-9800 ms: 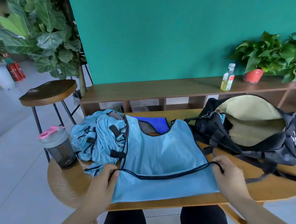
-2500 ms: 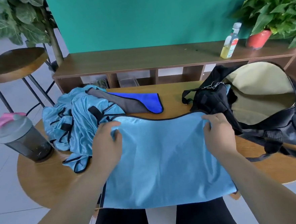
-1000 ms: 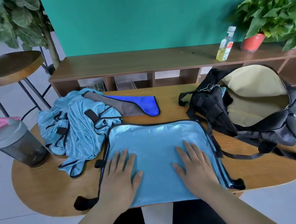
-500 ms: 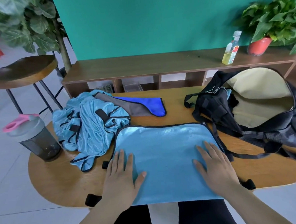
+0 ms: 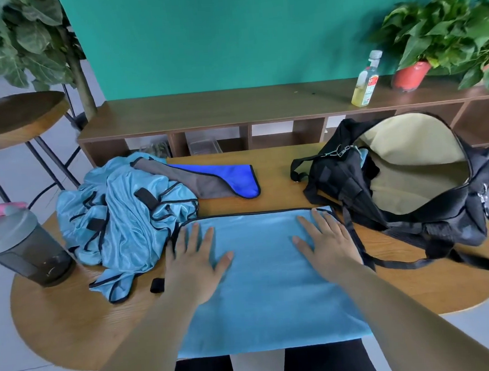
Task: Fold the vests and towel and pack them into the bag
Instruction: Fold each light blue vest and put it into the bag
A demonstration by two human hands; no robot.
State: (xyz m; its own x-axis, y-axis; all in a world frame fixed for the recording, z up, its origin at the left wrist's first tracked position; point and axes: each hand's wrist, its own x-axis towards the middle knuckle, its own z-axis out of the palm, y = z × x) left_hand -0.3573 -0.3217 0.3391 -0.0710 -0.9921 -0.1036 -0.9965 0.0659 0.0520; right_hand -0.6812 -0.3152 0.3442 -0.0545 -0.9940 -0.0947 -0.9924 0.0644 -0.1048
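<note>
Since a second ago, both hands are sliding apart toward the far corners of the folded vest (image 5: 268, 296), smoothing it. The left hand (image 5: 195, 259) and the right hand (image 5: 327, 247) are lying flat with straight fingers, gripping nothing. The vest is resting on the surface (image 5: 59, 328), just beside the open bag (image 5: 413, 211). I think this fold is nearly finishing, while the other vests (image 5: 124, 222) and the towel (image 5: 220, 181) are waiting. The label on the bottle (image 5: 365, 81) is too small for reading.

No text is legible; the bottle (image 5: 365, 81) label is too blurred.
</note>
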